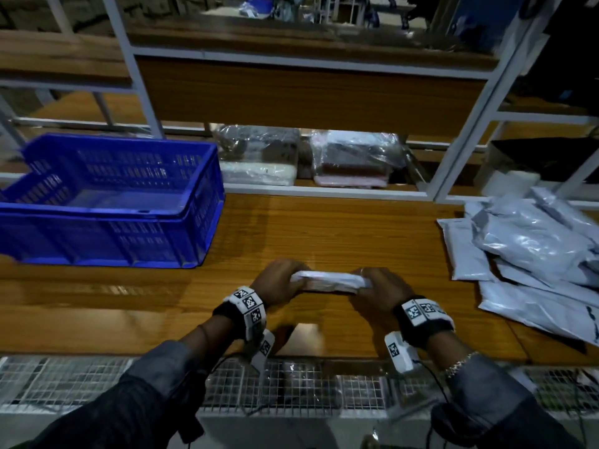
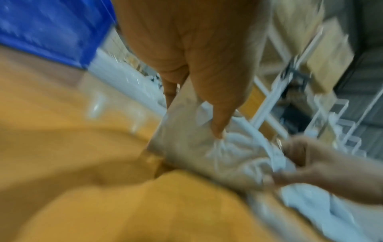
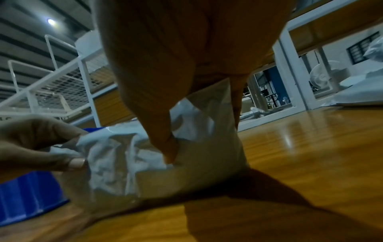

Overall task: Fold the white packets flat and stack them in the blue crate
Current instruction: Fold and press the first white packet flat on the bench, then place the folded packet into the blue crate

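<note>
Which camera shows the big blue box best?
The head view: the whole blue slatted plastic crate sits on the wooden table. The left wrist view shows a blurred corner; the right wrist view, a low edge.

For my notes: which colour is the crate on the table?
Blue. The crate shows best in the head view, at the table's left.

Left-wrist view motion-blurred; blue crate [image 1: 110, 202] and packet pile [image 1: 531, 260] cut off by frame edges.
</note>
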A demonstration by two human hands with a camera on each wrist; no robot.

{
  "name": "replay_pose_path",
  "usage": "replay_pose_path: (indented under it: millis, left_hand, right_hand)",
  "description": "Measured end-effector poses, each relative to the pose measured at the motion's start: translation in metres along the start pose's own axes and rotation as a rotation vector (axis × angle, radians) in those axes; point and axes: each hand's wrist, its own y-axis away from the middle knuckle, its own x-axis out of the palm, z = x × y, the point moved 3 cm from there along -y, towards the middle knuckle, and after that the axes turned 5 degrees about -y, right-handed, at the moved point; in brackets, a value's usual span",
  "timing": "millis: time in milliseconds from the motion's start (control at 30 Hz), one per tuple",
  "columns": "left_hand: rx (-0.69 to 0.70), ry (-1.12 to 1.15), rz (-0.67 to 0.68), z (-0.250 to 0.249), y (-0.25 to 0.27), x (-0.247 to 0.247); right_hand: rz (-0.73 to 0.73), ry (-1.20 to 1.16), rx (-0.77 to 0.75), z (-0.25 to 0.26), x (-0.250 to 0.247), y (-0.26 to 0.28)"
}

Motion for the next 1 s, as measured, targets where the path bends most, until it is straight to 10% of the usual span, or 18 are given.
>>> replay_pose_path:
  millis: [1000]
  left_hand:
    - [-0.293,-0.005,-0.255,0.162,0.096,-0.402]
  right_hand:
    - [0.091,-0.359,-0.837,0.380,-0.065,-0.190]
